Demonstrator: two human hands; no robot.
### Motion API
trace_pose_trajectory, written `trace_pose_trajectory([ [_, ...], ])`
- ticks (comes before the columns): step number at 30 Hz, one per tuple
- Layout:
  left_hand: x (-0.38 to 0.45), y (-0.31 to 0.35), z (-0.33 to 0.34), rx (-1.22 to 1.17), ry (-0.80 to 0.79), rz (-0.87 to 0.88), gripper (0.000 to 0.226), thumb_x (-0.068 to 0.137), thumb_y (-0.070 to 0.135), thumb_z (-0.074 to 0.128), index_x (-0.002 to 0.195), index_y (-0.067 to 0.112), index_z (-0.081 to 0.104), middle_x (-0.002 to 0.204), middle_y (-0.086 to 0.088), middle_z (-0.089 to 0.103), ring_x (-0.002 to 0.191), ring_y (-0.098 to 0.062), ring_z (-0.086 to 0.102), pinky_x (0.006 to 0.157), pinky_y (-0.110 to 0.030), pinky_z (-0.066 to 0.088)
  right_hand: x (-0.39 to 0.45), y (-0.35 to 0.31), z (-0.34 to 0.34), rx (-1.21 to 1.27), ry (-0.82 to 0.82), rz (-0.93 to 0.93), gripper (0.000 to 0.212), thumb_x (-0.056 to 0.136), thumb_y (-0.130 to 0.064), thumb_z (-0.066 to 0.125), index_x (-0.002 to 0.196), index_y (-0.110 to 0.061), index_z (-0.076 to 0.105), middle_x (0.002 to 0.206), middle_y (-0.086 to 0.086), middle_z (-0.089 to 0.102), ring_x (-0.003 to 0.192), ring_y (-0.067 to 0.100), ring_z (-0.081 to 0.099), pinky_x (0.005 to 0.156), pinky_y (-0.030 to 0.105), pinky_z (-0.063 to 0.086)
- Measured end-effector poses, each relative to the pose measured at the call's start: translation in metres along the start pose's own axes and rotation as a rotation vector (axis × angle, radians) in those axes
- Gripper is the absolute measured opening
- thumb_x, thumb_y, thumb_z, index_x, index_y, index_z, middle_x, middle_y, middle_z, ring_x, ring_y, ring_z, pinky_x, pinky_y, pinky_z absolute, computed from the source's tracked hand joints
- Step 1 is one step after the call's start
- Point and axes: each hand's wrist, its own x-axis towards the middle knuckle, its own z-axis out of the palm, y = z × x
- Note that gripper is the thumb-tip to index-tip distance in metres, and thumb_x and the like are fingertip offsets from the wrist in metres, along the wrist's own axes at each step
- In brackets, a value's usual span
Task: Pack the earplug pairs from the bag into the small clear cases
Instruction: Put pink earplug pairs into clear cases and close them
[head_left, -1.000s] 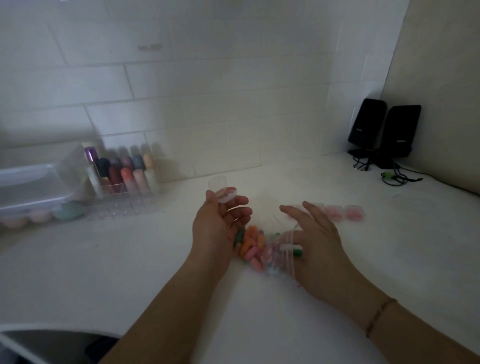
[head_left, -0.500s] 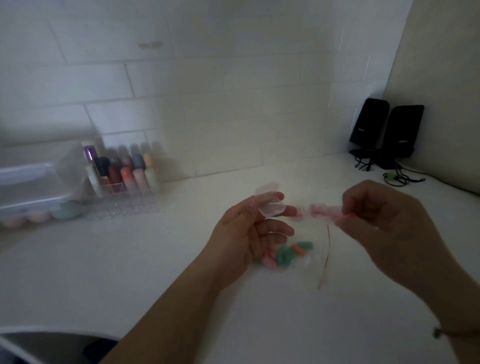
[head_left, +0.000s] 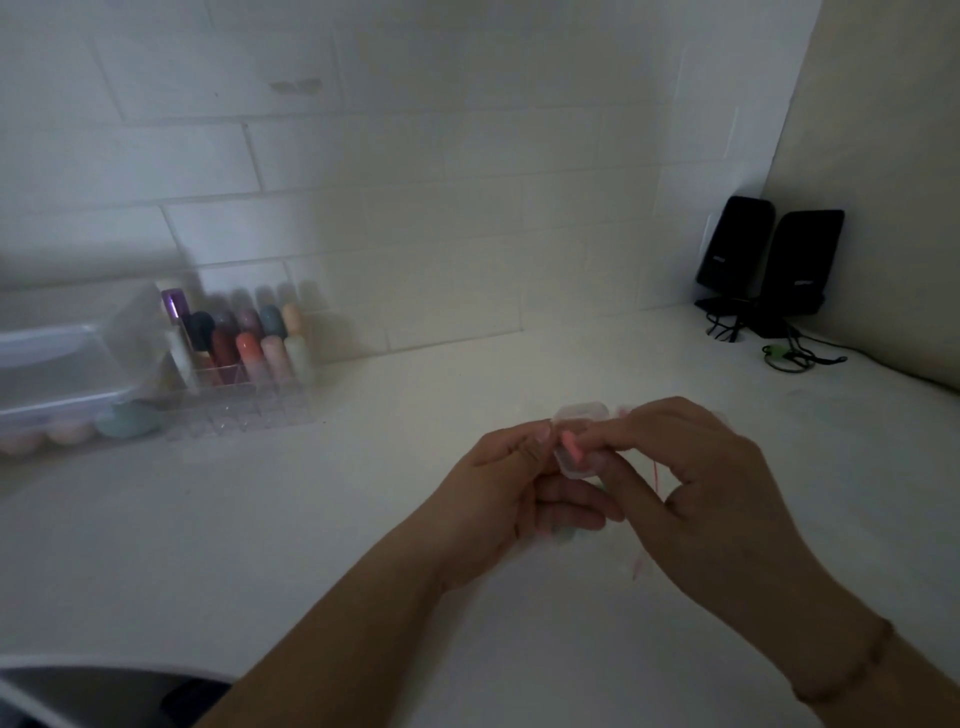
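Note:
My left hand (head_left: 511, 491) holds a small clear case (head_left: 577, 439) with its lid up, above the white counter. My right hand (head_left: 696, 486) pinches a pink earplug (head_left: 570, 448) and has it inside the open case. The clear bag of earplugs lies under my hands and is mostly hidden; a greenish earplug (head_left: 563, 535) shows below my left fingers, and the bag's red seal strip (head_left: 658, 475) shows between my right thumb and fingers.
A clear organizer (head_left: 244, 364) with coloured bottles stands at the back left by a plastic storage box (head_left: 57, 369). Two black speakers (head_left: 769, 260) with cables stand in the back right corner. The counter's front edge (head_left: 104, 662) is at lower left.
My right hand lifted a pink earplug from the bag and moved left to the case. My left hand rose with the case and both hands now meet.

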Motion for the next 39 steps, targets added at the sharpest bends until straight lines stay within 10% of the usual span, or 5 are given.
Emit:
trace_pose_trajectory([
  [16,0.008,0.005,-0.015,-0.176,0.195,0.075,0.047,0.092,0.039,0.04,0.115,0.003,0.06,0.089,-0.012,0.069,0.064,-0.021,0.065,0.059,-0.03,0.055,0.006,0.015,-0.027,-0.022,0.074,0.111,0.01,0.079,-0.016,0.07,0.076,-0.025,0.068,0.09,-0.013,0.065,0.089,0.014,0.058,0.076,0.028,0.044],
  [23,0.014,0.007,-0.033,-0.225,0.538,0.142,0.045,0.103,0.04,0.034,0.107,0.009,0.066,0.077,-0.004,0.066,0.059,-0.016,0.058,0.056,-0.028,0.047,-0.008,0.046,-0.027,-0.381,-0.841,0.229,0.041,0.083,-0.068,0.029,0.112,-0.06,0.058,0.155,-0.025,-0.011,0.144,0.013,-0.025,0.121,0.044,0.004],
  [27,0.017,0.003,-0.032,-0.255,0.584,0.1,0.046,0.103,0.041,0.034,0.105,0.009,0.067,0.075,-0.003,0.066,0.056,-0.015,0.057,0.054,-0.029,0.05,-0.011,0.043,-0.004,-0.34,-0.771,0.215,0.044,0.088,-0.068,0.022,0.124,-0.063,0.047,0.151,-0.022,-0.035,0.137,0.012,-0.041,0.116,0.045,-0.008],
  [34,0.015,0.001,-0.03,-0.251,0.569,0.047,0.045,0.102,0.042,0.035,0.107,0.012,0.068,0.076,-0.002,0.066,0.056,-0.016,0.056,0.07,-0.042,0.055,-0.008,0.029,0.03,-0.378,-0.625,0.19,0.051,0.082,-0.052,0.02,0.109,-0.043,0.062,0.161,-0.008,-0.012,0.145,0.027,-0.025,0.116,0.059,0.002],
  [39,0.015,0.003,-0.026,-0.238,0.593,0.064,0.043,0.103,0.037,0.035,0.106,0.009,0.067,0.076,-0.003,0.066,0.056,-0.017,0.056,0.071,-0.041,0.052,-0.011,0.028,0.042,-0.398,-0.635,0.189,0.025,0.087,-0.047,0.053,0.111,-0.051,0.061,0.161,-0.011,-0.01,0.145,0.025,-0.023,0.117,0.057,0.0],
])
